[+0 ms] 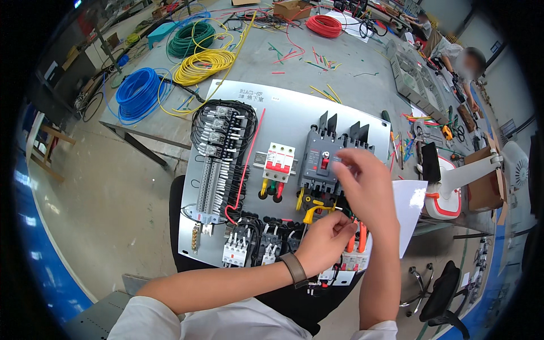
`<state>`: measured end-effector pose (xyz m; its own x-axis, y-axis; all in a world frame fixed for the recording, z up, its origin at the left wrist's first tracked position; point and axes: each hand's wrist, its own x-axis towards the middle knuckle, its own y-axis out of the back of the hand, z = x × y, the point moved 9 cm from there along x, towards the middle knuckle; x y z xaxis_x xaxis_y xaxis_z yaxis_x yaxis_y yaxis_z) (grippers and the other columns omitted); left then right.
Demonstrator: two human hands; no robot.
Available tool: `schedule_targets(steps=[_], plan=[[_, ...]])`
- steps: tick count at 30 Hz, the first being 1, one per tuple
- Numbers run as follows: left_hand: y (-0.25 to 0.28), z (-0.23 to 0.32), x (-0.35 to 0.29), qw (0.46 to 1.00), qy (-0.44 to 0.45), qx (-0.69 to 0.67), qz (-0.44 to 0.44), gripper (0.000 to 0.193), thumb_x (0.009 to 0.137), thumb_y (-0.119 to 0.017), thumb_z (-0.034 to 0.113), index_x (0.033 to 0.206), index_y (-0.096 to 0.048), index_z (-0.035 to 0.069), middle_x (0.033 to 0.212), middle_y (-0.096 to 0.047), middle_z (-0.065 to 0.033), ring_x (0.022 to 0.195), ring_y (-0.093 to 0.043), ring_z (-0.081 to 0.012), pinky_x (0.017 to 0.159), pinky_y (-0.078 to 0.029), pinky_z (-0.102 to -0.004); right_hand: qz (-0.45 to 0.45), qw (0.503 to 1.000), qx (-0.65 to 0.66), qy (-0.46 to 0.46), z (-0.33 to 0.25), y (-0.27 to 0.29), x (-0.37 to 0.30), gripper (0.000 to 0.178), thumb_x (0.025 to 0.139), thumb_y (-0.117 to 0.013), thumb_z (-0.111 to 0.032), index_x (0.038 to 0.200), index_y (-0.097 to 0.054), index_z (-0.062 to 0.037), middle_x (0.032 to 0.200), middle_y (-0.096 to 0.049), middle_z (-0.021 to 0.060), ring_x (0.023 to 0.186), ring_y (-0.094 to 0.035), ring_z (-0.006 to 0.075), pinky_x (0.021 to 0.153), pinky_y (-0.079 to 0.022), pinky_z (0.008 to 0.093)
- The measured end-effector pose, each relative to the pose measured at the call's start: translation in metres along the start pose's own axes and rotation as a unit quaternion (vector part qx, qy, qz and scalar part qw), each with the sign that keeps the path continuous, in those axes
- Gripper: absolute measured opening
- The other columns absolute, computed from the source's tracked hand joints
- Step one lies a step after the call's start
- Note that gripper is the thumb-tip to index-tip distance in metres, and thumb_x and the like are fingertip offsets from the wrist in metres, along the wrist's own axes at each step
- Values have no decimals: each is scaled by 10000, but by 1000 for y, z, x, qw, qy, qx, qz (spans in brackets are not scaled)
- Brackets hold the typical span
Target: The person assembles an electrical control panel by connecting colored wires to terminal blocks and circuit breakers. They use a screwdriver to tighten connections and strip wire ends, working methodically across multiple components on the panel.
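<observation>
A metal mounting panel (226,93) fitted with electrical parts lies tilted in front of me. My left hand (323,243), with a brown wrist band, has thumb and fingers pinched together at its lower right. Whatever sits in that pinch is hidden. Just beyond it is a bent yellow piece (315,212), perhaps a thick cable. Over the right side of a dark grey molded-case breaker (318,161) hovers my right hand (371,184), thumb and forefinger apart, fingertips blurred. Orange cables (362,237) rise beside the left fingertips. A small white and red breaker (279,161) stands left of the grey one.
Dense black wiring and terminal blocks (209,181) fill the panel's left side. Behind lie blue (137,94), yellow (204,65), green (190,39) and red (323,26) wire coils on the table. A white fan (447,184) stands at right; another person (462,62) works beyond.
</observation>
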<state>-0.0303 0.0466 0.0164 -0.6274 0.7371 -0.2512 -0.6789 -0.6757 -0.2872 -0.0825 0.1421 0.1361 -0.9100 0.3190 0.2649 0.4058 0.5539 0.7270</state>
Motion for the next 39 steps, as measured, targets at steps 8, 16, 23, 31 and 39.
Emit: schedule_targets(steps=[8,16,23,31,39], plan=[[1,-5,12,999,-25,23,29,327,1059,-619,265,974,-649,-49,764,-687,-145,651,-641,-210,636,-499,-373,-35,988,-147,17,3,-38,33,165,928,-724,-160,957,-727,2,934,-730,179,869,-708,385,774,-556,467],[6,3,14,998,-30,47,23,284,1086,-606,245,927,-618,10,690,-562,-20,632,-476,-81,582,-417,-305,63,998,19,-17,15,55,-32,148,918,-753,-49,1050,-744,18,908,-722,69,805,-651,128,755,-520,278],[5,0,13,997,-49,52,28,281,1079,-602,244,929,-613,6,664,-572,-55,596,-503,-135,569,-416,-341,36,998,-43,20,6,34,-72,162,873,-749,54,1026,-723,8,942,-708,127,817,-693,251,713,-555,345],[5,0,16,986,-120,110,44,190,1048,-624,160,968,-633,-12,739,-609,-84,659,-545,-133,614,-459,-330,-13,990,-141,16,12,24,-66,130,907,-729,-39,1033,-713,-9,919,-676,167,848,-709,359,724,-571,428],[0,-16,18,996,-49,67,20,241,1047,-651,208,962,-643,-17,756,-683,-78,677,-614,-118,633,-493,-317,-44,966,117,-227,76,19,-80,219,975,-726,-115,1137,-735,33,894,-770,143,805,-735,182,732,-573,325]])
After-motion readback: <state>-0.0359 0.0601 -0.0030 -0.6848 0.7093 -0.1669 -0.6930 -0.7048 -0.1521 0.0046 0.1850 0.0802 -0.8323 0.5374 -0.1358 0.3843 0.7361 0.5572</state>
